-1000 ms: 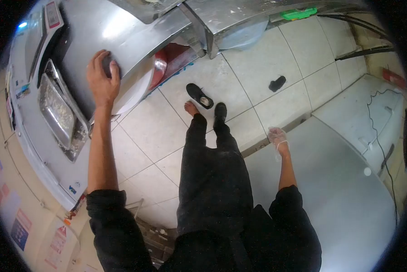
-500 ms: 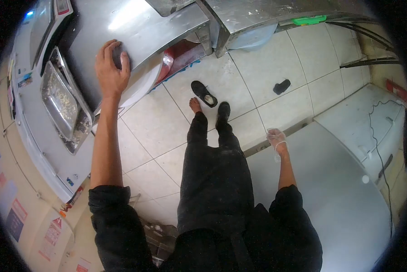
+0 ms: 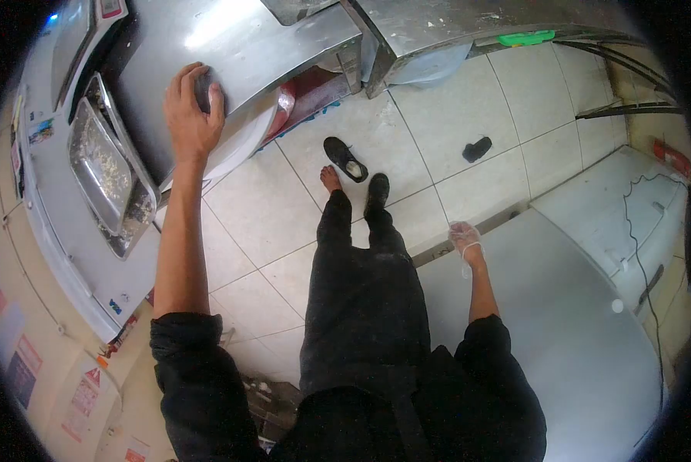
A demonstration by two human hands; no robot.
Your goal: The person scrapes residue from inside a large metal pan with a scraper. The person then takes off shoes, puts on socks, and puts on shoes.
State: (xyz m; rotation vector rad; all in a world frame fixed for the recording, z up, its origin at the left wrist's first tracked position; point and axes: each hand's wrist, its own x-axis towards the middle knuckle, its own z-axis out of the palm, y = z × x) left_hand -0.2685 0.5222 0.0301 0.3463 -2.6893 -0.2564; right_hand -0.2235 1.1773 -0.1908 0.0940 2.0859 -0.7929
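Observation:
My bare left hand (image 3: 191, 115) rests on the steel worktop (image 3: 245, 46) close to its front edge. Its fingers are bent a little, the thumb stands apart, and I see nothing in its grip. Left of it, two metal trays with pale crumbs, one set partly over the other, lie at a slant; the upper tray (image 3: 91, 181) holds most of them. My right hand (image 3: 465, 237), in a clear plastic glove, hangs beside the grey flat-topped surface (image 3: 530, 300). Its fingers are loosely bent and apart from anything, with no object visible in them.
On the tiled floor (image 3: 241, 231) lie a black shoe (image 3: 345, 159) beside my bare foot (image 3: 330, 179) and another dark item (image 3: 477, 149), perhaps footwear. A white tub (image 3: 245, 135) stands under the worktop. A cable (image 3: 642, 269) runs over the white appliance at right.
The view has shifted slightly. My right hand has moved a little to the left. My left hand keeps its place on the worktop.

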